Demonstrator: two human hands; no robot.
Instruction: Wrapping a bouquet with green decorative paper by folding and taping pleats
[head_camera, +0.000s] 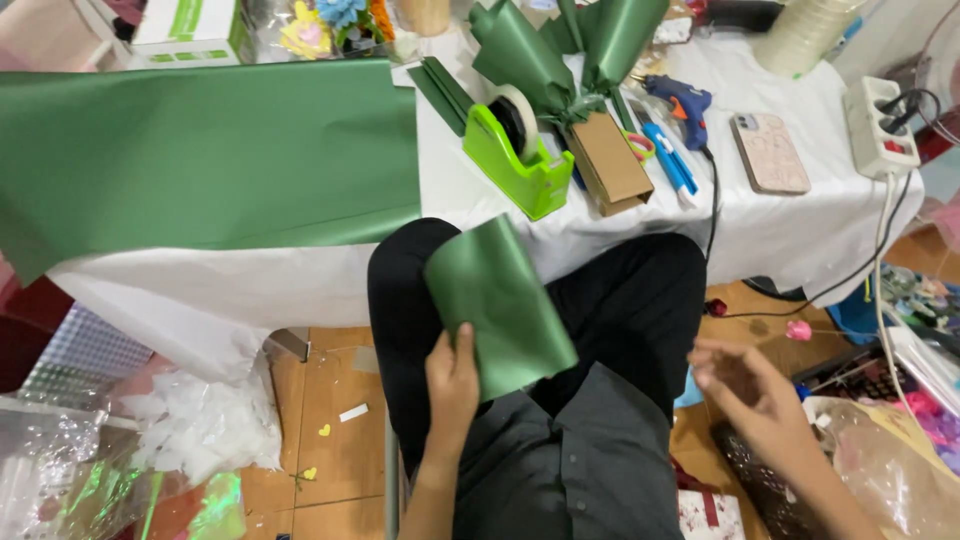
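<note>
My left hand (452, 385) grips the lower left edge of a small green satin sheet (500, 305), held over my lap in black trousers. My right hand (750, 395) is out to the right, blurred, fingers apart and holding nothing, above a cluttered bag on the floor. A large green sheet (200, 150) lies spread on the white-covered table (300, 280) ahead.
On the table stand a lime green tape dispenser (515, 150), a brown cardboard box (612, 160), folded green cones (560, 45), a blue glue gun (682, 105), a phone (770, 152) and a power strip (882, 125). White scraps and cellophane (200, 430) litter the floor at left.
</note>
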